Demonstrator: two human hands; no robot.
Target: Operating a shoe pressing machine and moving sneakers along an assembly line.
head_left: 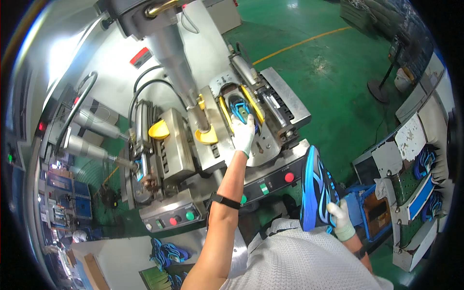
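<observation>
Cradled shoe (238, 105): one, blue and dark; seated in the cradle (263, 144) at the right-hand station of the press machine (212, 155), behind its front edge.
Left hand (244, 135): one, white-gloved; fingers laid at the cradled shoe's near end; whether it was gripped or only touched could not be told.
Yellow strips (253, 104): two, set along the cradle's sides, flanking the shoe; whether pressed against it could not be told.
Held shoe (316, 191): one, blue; carried beyond the machine's front right corner, sole turned left.
Right hand (342, 220): one, white-gloved; closed around the held shoe near its lower end.
Stage: one shoe was judged to be in place at the right-hand station; the held shoe was not yet set in any station.
Yellow cups (158, 129): two, left of the cradle.
Control panel (275, 183): one, fitted along the front edge, with red and green controls.
Rack shoes (425, 162): blue, kept on the rack (406, 186) at right; whether finished or waiting could not be told.
Blue bin (369, 237): one, placed beside the rack's near edge.
</observation>
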